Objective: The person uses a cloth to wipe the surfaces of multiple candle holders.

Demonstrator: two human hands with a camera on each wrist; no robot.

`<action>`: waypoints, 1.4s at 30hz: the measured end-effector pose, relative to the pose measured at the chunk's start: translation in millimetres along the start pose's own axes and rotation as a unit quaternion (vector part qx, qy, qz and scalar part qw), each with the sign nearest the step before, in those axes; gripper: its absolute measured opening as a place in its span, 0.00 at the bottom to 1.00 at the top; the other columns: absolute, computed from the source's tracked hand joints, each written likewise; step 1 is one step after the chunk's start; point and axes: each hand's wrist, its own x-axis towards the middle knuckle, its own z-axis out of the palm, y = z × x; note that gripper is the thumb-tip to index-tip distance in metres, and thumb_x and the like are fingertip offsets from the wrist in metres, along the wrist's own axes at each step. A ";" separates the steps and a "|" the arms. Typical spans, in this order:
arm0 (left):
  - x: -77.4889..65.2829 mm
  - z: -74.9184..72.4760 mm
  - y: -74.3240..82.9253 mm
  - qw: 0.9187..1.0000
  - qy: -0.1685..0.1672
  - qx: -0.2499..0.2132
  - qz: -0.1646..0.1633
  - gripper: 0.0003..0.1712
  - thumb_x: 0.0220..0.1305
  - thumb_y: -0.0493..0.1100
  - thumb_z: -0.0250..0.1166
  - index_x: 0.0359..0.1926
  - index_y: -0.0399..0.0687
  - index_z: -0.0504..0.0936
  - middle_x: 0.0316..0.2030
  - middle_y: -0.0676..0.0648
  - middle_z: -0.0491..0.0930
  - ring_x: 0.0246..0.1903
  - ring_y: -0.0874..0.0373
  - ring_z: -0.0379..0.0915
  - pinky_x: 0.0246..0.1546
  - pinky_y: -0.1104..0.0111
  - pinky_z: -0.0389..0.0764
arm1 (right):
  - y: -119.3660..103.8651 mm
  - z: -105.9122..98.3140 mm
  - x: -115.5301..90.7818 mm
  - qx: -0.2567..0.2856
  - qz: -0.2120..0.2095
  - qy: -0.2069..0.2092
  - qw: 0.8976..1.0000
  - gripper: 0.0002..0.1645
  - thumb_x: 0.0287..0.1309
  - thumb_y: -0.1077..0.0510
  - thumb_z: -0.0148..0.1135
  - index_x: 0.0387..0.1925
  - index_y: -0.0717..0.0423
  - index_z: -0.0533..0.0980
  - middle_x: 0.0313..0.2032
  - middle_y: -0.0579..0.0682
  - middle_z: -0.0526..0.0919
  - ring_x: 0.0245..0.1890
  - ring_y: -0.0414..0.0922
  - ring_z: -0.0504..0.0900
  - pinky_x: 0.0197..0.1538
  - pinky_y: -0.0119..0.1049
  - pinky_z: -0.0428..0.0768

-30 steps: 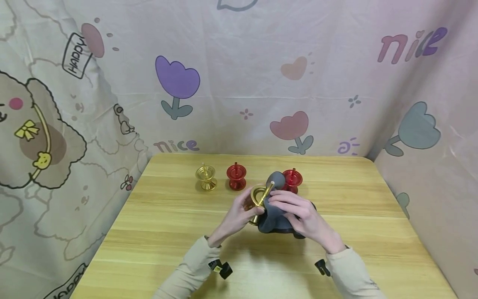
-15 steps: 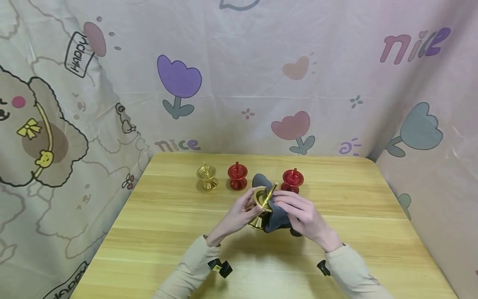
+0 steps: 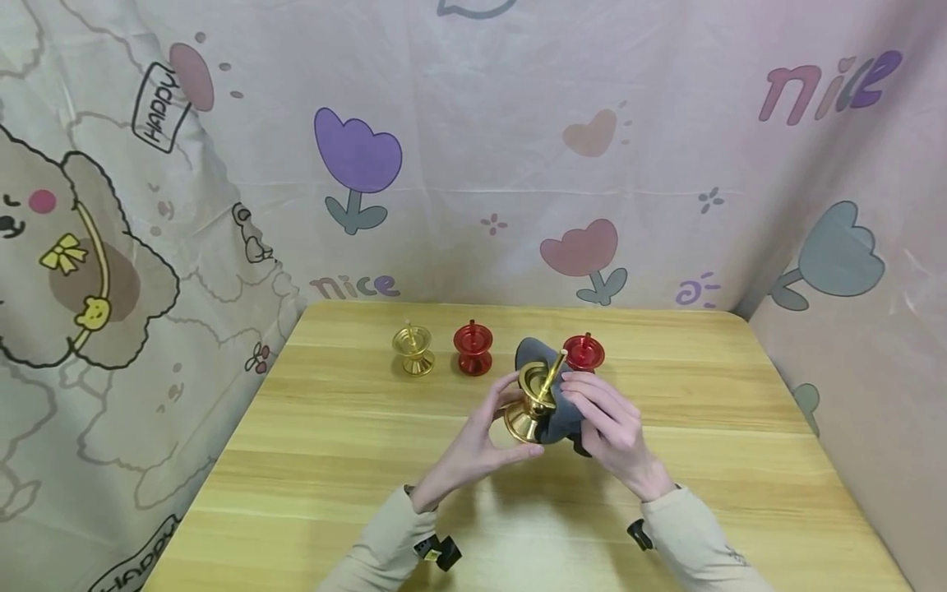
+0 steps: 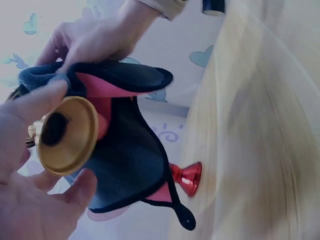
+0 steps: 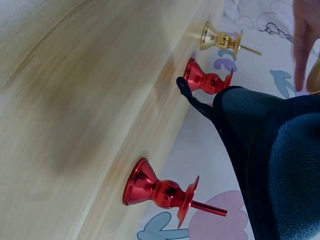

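Note:
In the head view a gold candle holder (image 3: 524, 418) is tilted above the table, its spike leaning up to the right. My left hand (image 3: 477, 444) holds it, fingers on its left side and thumb near the base. In the left wrist view the round base of the candle holder (image 4: 70, 137) faces the camera between thumb and fingers. My right hand (image 3: 614, 427) pinches a dark grey cloth (image 3: 564, 415) against the holder's dish and spike. The cloth (image 4: 135, 150) shows a pink reverse, black edging and a hanging loop. It hides part of the dish and the right fingertips.
Towards the back of the wooden table (image 3: 333, 460) stand a gold candle holder (image 3: 413, 349), a red one (image 3: 473, 347) and, farther right, another red candle holder (image 3: 584, 352) partly behind the cloth. Printed curtains (image 3: 473, 164) close off the back and sides.
The held candle holder has shifted right and slightly up, and more of its base shows. My left thumb has slid from the dish to beside the base. The cloth has bunched up further.

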 end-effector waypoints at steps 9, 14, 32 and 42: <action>0.4 -0.2 -2.3 0.997 0.007 0.003 0.077 0.61 0.52 0.35 0.78 0.80 0.47 0.50 0.58 0.35 0.80 0.59 0.48 0.78 0.65 0.58 0.78 | -2.1 -3.5 5.1 0.024 0.023 -0.002 0.999 0.17 0.54 0.77 0.45 0.33 0.75 0.82 0.33 0.68 0.85 0.37 0.61 0.85 0.56 0.40 0.85; -3.8 -11.7 -3.5 0.989 -0.063 -0.110 0.078 0.58 0.56 0.28 0.72 0.80 0.50 0.48 0.59 0.29 0.78 0.60 0.57 0.77 0.66 0.66 0.76 | -3.3 -7.7 10.5 0.072 0.012 -0.032 0.997 0.17 0.61 0.75 0.45 0.36 0.74 0.82 0.35 0.67 0.86 0.41 0.59 0.86 0.59 0.39 0.83; -4.6 -4.8 12.6 0.997 -0.046 0.023 0.051 0.64 0.59 0.40 0.74 0.82 0.52 0.37 0.68 0.38 0.70 0.67 0.47 0.70 0.71 0.52 0.71 | -2.3 -0.4 12.8 0.030 0.008 -0.003 1.000 0.16 0.58 0.77 0.46 0.33 0.75 0.82 0.32 0.68 0.86 0.37 0.61 0.86 0.55 0.39 0.86; -5.8 -20.6 3.7 0.975 -0.134 -0.158 0.083 0.59 0.62 0.29 0.68 0.81 0.49 0.37 0.64 0.25 0.68 0.63 0.61 0.71 0.65 0.69 0.76 | -3.5 -4.7 14.1 0.072 -0.013 -0.052 0.996 0.13 0.66 0.73 0.51 0.37 0.72 0.82 0.35 0.63 0.86 0.42 0.57 0.86 0.60 0.40 0.84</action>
